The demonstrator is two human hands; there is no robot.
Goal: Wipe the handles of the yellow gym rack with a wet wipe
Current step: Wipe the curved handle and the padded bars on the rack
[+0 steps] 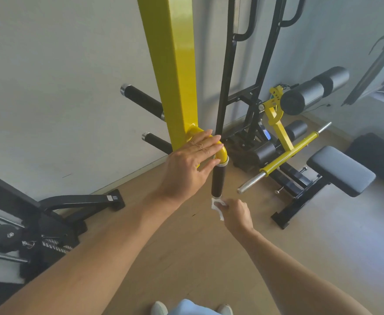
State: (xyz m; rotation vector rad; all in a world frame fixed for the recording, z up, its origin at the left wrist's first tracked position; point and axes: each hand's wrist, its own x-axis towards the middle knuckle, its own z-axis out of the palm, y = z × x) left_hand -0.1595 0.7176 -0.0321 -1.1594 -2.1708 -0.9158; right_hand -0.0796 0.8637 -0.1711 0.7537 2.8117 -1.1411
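A yellow upright post (175, 64) of the gym rack rises in the middle. A yellow curved arm (222, 153) leaves its base and carries a black grip handle (218, 181) pointing toward me. My left hand (189, 164) rests flat on the curved arm, fingers spread and straight. My right hand (236, 212) pinches a white wet wipe (217, 206) at the handle's near metal end cap. Two more black handles (142, 100) (156, 142) stick out left of the post.
A black and yellow bench (341, 169) with foam rollers (313, 90) and a steel bar (252, 181) stands at right. Black frame tubes (225, 64) rise behind the post. A black machine base (50, 223) lies at lower left. The floor is light wood; my shoes (159, 308) show at bottom.
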